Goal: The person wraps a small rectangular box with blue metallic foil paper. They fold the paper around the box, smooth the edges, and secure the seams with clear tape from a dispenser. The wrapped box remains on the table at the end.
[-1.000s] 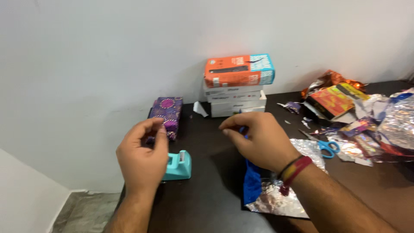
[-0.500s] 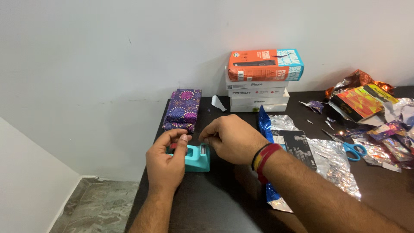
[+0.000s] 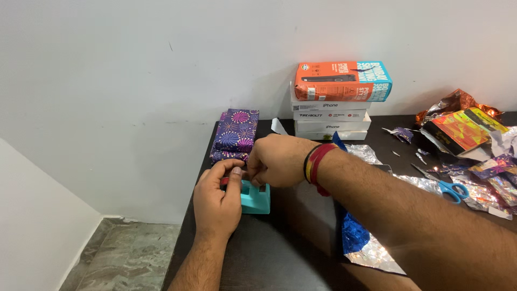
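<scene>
Under my fingers: teal tape dispenser (image 3: 255, 197), smooth matt plastic. Gift box (image 3: 235, 134), glossy purple printed paper. Wrapping sheet (image 3: 362, 237), shiny crinkled blue-and-silver foil. Table (image 3: 269, 258), dark, matt. Stacked boxes (image 3: 333, 116), smooth white cardboard.

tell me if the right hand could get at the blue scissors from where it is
Probably yes: the scissors lie uncovered on foil scraps beside the right forearm, though the right hand is busy at the teal tape dispenser.

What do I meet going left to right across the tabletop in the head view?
Left hand → teal tape dispenser → right hand → stack of boxes with an orange box on top → blue-handled scissors → crumpled foil wrappers.
</scene>
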